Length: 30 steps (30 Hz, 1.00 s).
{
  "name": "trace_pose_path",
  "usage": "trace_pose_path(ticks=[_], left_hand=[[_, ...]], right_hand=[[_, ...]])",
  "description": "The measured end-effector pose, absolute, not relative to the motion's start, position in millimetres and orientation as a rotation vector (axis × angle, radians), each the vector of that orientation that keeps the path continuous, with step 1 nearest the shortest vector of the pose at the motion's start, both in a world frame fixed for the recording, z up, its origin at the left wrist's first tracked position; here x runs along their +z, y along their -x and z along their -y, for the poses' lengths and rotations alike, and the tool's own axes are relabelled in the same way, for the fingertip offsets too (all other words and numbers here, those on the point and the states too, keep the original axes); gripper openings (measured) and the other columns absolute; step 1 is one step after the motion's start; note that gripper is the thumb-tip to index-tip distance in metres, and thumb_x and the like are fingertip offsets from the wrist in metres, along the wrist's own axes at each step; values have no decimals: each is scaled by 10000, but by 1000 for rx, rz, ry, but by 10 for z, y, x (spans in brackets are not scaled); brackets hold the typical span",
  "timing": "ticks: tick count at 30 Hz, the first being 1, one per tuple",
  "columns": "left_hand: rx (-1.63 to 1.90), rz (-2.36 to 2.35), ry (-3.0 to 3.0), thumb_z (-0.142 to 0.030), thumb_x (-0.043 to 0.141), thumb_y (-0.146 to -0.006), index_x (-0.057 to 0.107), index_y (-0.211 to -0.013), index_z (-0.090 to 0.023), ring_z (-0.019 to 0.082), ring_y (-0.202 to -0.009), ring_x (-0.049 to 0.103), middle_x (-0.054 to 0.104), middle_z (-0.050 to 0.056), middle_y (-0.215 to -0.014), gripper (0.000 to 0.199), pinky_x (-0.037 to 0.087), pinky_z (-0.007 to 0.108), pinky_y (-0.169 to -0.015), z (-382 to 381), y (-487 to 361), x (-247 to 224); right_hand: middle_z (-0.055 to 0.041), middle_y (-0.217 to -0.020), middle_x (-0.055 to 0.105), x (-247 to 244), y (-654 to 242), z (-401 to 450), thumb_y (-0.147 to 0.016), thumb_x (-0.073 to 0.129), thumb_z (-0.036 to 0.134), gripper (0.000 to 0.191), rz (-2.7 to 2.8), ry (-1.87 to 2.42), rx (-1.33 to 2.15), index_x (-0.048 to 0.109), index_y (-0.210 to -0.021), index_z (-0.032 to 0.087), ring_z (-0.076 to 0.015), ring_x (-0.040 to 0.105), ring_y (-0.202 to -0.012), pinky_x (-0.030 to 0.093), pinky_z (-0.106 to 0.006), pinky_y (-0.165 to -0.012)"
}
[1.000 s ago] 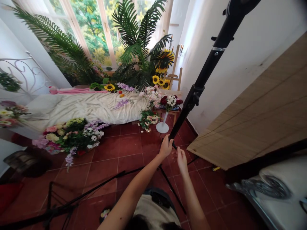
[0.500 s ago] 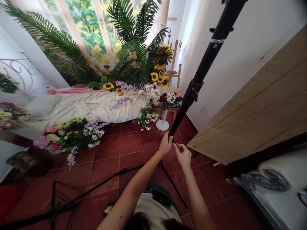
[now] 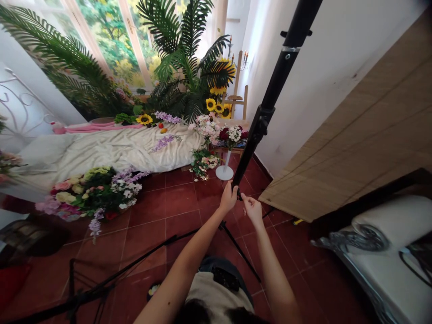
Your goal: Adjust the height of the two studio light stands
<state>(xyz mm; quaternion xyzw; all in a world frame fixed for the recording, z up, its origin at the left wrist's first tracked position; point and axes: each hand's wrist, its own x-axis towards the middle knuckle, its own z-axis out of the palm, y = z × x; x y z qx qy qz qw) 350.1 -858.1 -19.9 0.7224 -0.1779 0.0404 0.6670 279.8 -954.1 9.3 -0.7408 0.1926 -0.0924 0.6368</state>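
A tall black pole (image 3: 270,96) rises from the tiled floor and leans to the upper right of the view, with black clamps and knobs along it. My left hand (image 3: 229,198) is wrapped round its lower part. Just to the right, the fingers of my right hand (image 3: 252,209) are pinched at a small black knob (image 3: 239,195) on the pole's side. Below my hands, black stand legs (image 3: 238,247) spread over the floor.
A bed with a cream blanket (image 3: 128,150) stands at the back left, flowers (image 3: 84,191) before it. A white flower stand (image 3: 224,172) is beyond my hands. A wooden panel (image 3: 340,135) and a pale sofa (image 3: 391,252) are at the right. Another black stand (image 3: 84,297) lies lower left.
The view has shifted a little to the right, so the room and pole appear further left. Both hands stay at the same part of the pole, the right hand's fingers slightly changed.
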Motion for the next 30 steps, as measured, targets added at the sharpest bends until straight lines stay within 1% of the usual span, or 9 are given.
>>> trace_pose_path(ticks=[3,7,13,17,19,20,23,25,30], left_hand=[[111,401,-1641,-472,316,-922,456,-1125,-167,140,-728,564,578,75,-906,393,470,276,-704,8589,-3507,-209],[152,406,-1684,-476,338,-915,479,-1104,-171,164,-809,576,587,84,-921,386,464,305,-775,8590,-3512,-226],[118,418,-1670,-485,447,-874,490,-1089,-174,160,-791,593,593,73,-917,380,474,307,-783,8584,-3476,-130],[131,448,-1653,-438,484,-865,486,-1179,-193,175,-985,584,595,98,-1105,398,447,328,-906,8442,-3367,-168],[104,409,-1645,-414,484,-864,486,-1205,-204,168,-1045,570,587,101,-1166,401,433,330,-936,8230,-3226,-342],[56,368,-1652,-411,474,-865,508,-1182,-201,161,-1018,584,608,96,-1135,382,440,329,-923,8080,-3125,-478],[-272,194,-1746,-425,480,-832,585,-1022,-165,150,-753,623,672,52,-849,339,486,318,-784,7471,-2694,-1035],[-427,-22,-1801,-428,496,-797,606,-869,-149,159,-677,618,667,41,-739,308,488,316,-726,6978,-2312,-1443],[-366,-735,-1755,-434,568,-693,571,-731,-169,197,-677,639,648,14,-632,268,476,303,-666,5715,-1206,-2086]], right_hand=[[81,-329,343,79,-2812,9450,-675,630,627,502,-496,1476,-209,399,-502,217,-64,296,-289,229,-210,-333],[91,-340,317,50,-2799,9377,-678,642,598,521,-488,1369,-232,318,-497,232,-57,284,-299,218,-211,-335],[42,-356,424,-3,-2766,9390,-725,535,666,517,-458,1531,-343,385,-500,226,-89,369,-323,250,-227,-363],[8,-392,495,-29,-2728,9362,-751,451,712,539,-557,1759,-484,456,-543,215,-116,426,-353,326,-238,-416],[0,-407,518,-28,-2703,9322,-769,416,718,540,-604,1851,-530,473,-585,213,-132,467,-376,362,-242,-455],[-1,-412,525,-26,-2692,9300,-779,401,717,537,-615,1879,-532,472,-602,215,-138,484,-386,376,-242,-473],[10,-409,521,-30,-2675,9249,-788,397,710,521,-636,1920,-527,462,-627,219,-142,505,-398,398,-242,-500],[18,-404,515,-44,-2670,9239,-772,425,713,517,-640,1908,-525,458,-625,219,-140,499,-391,400,-241,-487],[14,-364,468,-126,-2623,9269,-750,439,726,557,-634,1889,-408,440,-522,217,-137,483,-365,407,-250,-440]])
